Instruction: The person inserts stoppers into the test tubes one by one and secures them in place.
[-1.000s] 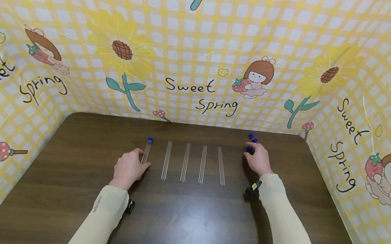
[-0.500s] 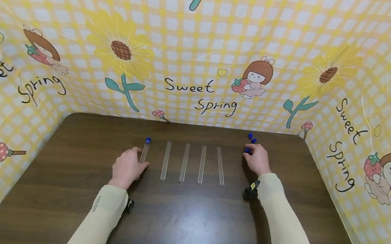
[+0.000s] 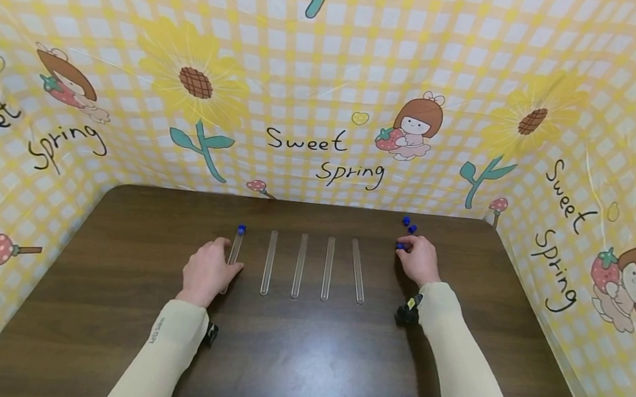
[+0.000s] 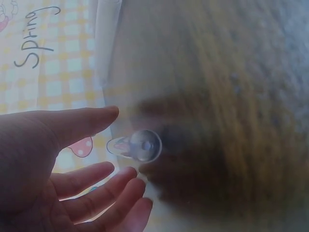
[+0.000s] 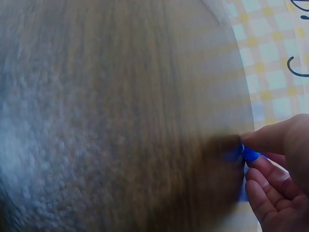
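Pinching a blue cap (image 3: 399, 246), the right hand (image 3: 420, 261) has edged farther from two other caps (image 3: 406, 221), left hand (image 3: 208, 271) relaxed.

- Pinched cap (image 3: 399, 246): plain bright blue.
- Two loose caps (image 3: 412, 229) and the fitted cap (image 3: 241, 230): the same blue.
- Leftmost tube (image 3: 235, 251) and the other four tubes (image 3: 299, 268): seemingly colourless and clear, though blur in the left wrist view makes this uncertain.
- Table (image 3: 301, 358): dark brown, streaked with wood grain.
- Backdrop cloth (image 3: 291, 66): yellow-and-white gingham.
- Printed sunflowers (image 3: 196, 82): yellow petals, brown cross-hatched centres, teal stems.
- Lettering (image 3: 306, 140): black.
- Cartoon girls (image 3: 417, 126): brown hair, pale pink dresses, red strawberries.
- Sleeves (image 3: 159, 350): pale beige; the left has dark lettering.
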A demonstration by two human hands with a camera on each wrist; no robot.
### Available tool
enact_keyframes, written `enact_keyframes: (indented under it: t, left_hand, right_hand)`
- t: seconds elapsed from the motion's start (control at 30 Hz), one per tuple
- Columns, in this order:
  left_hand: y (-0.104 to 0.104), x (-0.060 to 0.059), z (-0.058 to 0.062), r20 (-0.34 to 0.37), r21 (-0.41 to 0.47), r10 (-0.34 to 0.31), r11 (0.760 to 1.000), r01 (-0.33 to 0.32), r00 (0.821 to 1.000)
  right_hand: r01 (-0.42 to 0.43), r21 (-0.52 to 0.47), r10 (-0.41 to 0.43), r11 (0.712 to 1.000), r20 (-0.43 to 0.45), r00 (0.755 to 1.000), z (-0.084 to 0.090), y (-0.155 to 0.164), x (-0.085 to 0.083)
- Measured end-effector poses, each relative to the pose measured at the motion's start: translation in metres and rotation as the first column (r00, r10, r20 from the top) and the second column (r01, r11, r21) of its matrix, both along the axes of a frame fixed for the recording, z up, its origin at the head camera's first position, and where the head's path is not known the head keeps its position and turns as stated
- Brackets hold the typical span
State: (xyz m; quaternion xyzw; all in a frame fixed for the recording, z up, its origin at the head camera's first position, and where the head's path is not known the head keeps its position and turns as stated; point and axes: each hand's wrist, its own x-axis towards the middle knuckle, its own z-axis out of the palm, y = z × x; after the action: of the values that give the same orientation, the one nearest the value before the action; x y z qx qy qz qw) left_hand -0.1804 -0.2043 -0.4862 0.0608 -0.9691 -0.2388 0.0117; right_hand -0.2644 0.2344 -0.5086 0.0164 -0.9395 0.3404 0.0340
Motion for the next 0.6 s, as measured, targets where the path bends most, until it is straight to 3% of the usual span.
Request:
enact_keyframes:
  t: [0.6]
  left_hand:
    - [0.0087,-0.0037,0.0059,-0.083,-0.075,-0.041,0.997,0.035,0.996]
  right_hand:
    - [0.032,-0.066,-0.033,0.997,-0.009,0.999,0.0006,0.0022,0.0011]
